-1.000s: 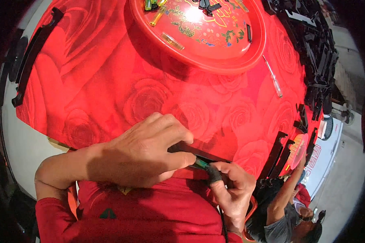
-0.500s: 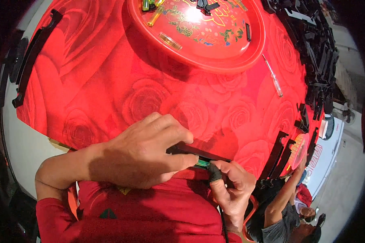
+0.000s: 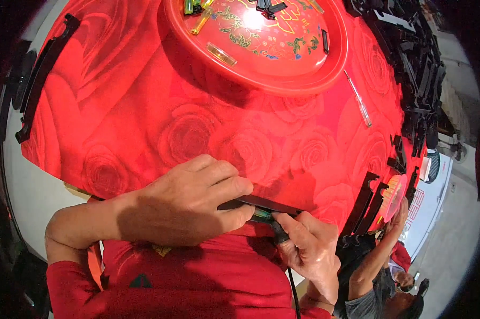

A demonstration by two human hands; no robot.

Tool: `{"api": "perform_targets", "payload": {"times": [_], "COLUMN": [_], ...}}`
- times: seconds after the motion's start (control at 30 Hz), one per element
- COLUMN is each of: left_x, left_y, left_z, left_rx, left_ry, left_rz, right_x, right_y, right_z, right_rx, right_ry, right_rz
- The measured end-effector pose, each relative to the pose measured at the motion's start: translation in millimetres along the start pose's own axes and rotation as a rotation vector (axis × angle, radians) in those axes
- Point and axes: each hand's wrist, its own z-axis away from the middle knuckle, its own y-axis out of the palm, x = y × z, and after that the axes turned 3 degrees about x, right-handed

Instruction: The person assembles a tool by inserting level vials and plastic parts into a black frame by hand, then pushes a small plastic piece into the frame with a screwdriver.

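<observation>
My left hand (image 3: pixel 197 199) and my right hand (image 3: pixel 312 247) hold a long black plastic bar (image 3: pixel 274 204) at the table's near edge. Thumb and fingers of the left are closed round its left part; the right grips it nearer its right end. Between the two thumbs a small clear green tube (image 3: pixel 262 213) shows, lying along the bar. Whether it is seated in the bar I cannot tell. A black cover (image 3: pixel 280 232) wraps my right thumb. Much of the bar is hidden by my fingers.
A red patterned tray (image 3: pixel 282 85) at the far side holds yellow and green tubes and small black pieces. A screwdriver (image 3: pixel 363 106) lies right of it. Black bars (image 3: pixel 46 74) lie left, a black heap (image 3: pixel 418 69) right. Another person's arm (image 3: pixel 378 255) reaches toward a pink dish (image 3: pixel 397 196).
My right hand has shifted slightly right and down, its fingers now stretched further along the bar. More of the bar's top edge shows. The other person's hand has moved up beside the pink dish.
</observation>
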Motion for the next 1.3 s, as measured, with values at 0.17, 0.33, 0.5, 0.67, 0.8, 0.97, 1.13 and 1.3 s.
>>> {"api": "perform_targets", "payload": {"times": [0.17, 0.33, 0.5, 0.67, 0.8, 0.97, 1.13, 1.3], "left_x": [-0.8, -1.2, -3.0, -1.8, -2.1, 9.5, 11.9, 11.6], "left_y": [2.8, -0.3, 0.1, -4.9, -12.2, -17.0, -14.5, -17.7], "left_z": [0.3, -0.4, -0.4, -1.4, -1.8, 4.4, 7.9, 8.2], "left_rx": [-0.019, -0.001, 0.017, 0.094, 0.122, 0.097, 0.114, 0.156], "left_ry": [-0.01, -0.006, -0.042, -0.015, -0.036, -0.018, -0.021, -0.059], "left_rz": [0.019, 0.012, -0.008, -0.04, 0.0, 0.086, 0.171, 0.225], "right_x": [-7.0, -6.4, -5.8, -4.8, -9.6, -11.0, -13.6, -9.6], "right_y": [1.5, 3.9, 4.6, 1.3, 5.6, 9.9, 15.0, 8.1], "right_z": [2.5, 2.7, -2.1, -9.0, -12.2, -15.8, -16.3, -25.6], "right_rx": [-0.125, -0.096, -0.091, -0.103, -0.155, -0.096, -0.116, -0.065], "right_ry": [-0.108, -0.084, -0.09, -0.122, -0.155, -0.199, -0.194, -0.236], "right_rz": [0.039, 0.051, 0.101, 0.198, 0.162, 0.093, 0.032, 0.016]}}
